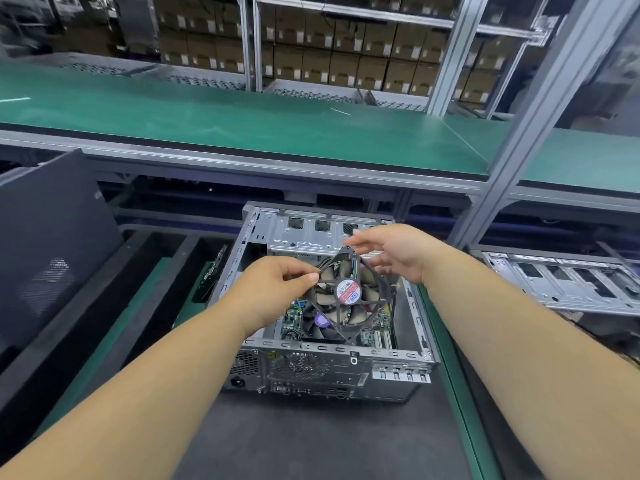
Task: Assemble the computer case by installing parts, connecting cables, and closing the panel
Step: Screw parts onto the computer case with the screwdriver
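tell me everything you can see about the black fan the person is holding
The fan is a square black frame, plastic by its look, with dusty dark blades around a hub that bears a round red and white label. Thin coloured wires run from its upper corner. It is held tilted in the air above the open computer case. The left hand pinches its left edge, and the right hand holds its top corner.

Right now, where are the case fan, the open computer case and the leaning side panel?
case fan (348, 292): head view, round hub sticker.
computer case (322, 367): head view, rear wall grille.
side panel (52, 244): head view, flat dark face.
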The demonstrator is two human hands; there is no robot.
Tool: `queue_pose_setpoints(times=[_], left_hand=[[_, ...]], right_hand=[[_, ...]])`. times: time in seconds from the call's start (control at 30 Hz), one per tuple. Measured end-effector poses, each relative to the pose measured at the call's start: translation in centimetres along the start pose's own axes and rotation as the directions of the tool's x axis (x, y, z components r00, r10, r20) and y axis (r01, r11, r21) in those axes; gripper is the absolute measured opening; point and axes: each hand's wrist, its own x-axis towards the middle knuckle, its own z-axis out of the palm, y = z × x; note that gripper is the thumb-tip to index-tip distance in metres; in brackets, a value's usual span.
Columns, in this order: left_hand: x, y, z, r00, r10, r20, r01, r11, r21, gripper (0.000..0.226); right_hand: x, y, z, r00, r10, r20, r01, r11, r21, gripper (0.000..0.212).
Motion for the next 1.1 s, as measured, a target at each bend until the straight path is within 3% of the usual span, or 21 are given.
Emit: queue_pose_setpoints(times=[0.17, 0.23, 0.3, 0.4, 0.53, 0.67, 0.8, 0.9, 1.0, 1.1], left_hand=[[0.6, -0.2, 0.1, 1.0, 0.007, 0.01, -0.008, 1.0, 0.027, 0.014], [0.8, -0.2, 0.2, 1.0, 0.019, 0.018, -0.02, 0.999, 0.042, 0.013], [1.1, -0.2, 0.2, 0.999, 0.038, 0.02, -0.04, 0.997, 0.073, 0.013], [1.6, -0.1, 0.0, 0.995, 0.098, -0.004, -0.096, 0.979, 0.179, 0.017], [2.1, -0.4, -0.4, 0.976, 0.216, -0.004, -0.198, 0.9, 0.389, 0.022], [2.7, -0.8, -0.4, 0.954, 0.291, 0.063, -0.277, 0.79, 0.546, 0.023], [3.4, -1.3, 0.4, 0.939, 0.288, 0.187, -0.338, 0.676, 0.655, 0.029], [3.8, -2.0, 1.2, 0.913, 0.287, 0.291, -0.408, 0.617, 0.673, 0.028], [4.1, -3.0, 1.7, 0.886, 0.273, 0.375, -0.46, 0.622, 0.634, 0.025], [4.3, -3.8, 2.0, 0.862, 0.235, 0.45, -0.489, 0.622, 0.611, 0.021]], right_hand=[[-0.1, -0.1, 0.9, 0.982, 0.163, 0.094, -0.157, 0.985, -0.075, 0.049], [0.1, -0.4, 1.1, 0.974, 0.108, 0.201, -0.109, 0.994, -0.006, 0.053], [0.2, -0.8, 1.2, 0.973, 0.004, 0.231, -0.025, 0.996, 0.088, 0.043], [0.4, -0.9, 1.1, 0.986, -0.135, 0.096, 0.114, 0.972, 0.204, 0.032], [0.5, -0.3, 0.7, 0.977, -0.189, -0.097, 0.208, 0.945, 0.252, 0.036], [0.1, 0.8, 0.2, 0.955, -0.249, -0.161, 0.255, 0.967, 0.018, 0.036], [-0.7, 2.0, 0.2, 0.966, -0.257, -0.008, 0.235, 0.896, -0.377, 0.026], [-0.7, 3.6, 0.9, 0.971, -0.213, 0.11, 0.238, 0.804, -0.545, 0.009], [-0.3, 5.1, 1.3, 0.972, -0.131, 0.194, 0.226, 0.749, -0.623, 0.025], [0.2, 6.3, 1.5, 0.964, -0.069, 0.257, 0.213, 0.778, -0.59, 0.014]])
